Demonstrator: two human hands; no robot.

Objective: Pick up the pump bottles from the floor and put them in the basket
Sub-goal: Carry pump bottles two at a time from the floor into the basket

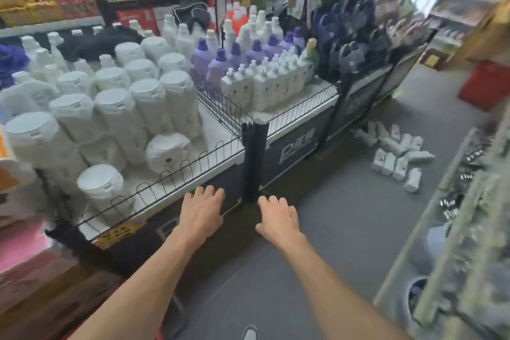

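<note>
Pump bottles (395,152) lie scattered on the floor (339,218) at right of frame. Left hand (201,211) and right hand (277,218), lower centre, are relaxed, fingers spread, grasping nothing.

Blurred white logo (299,149) on dark panel (296,171) — nothing legible

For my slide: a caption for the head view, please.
Left hand and right hand open; pump bottles lie on the floor.
</note>
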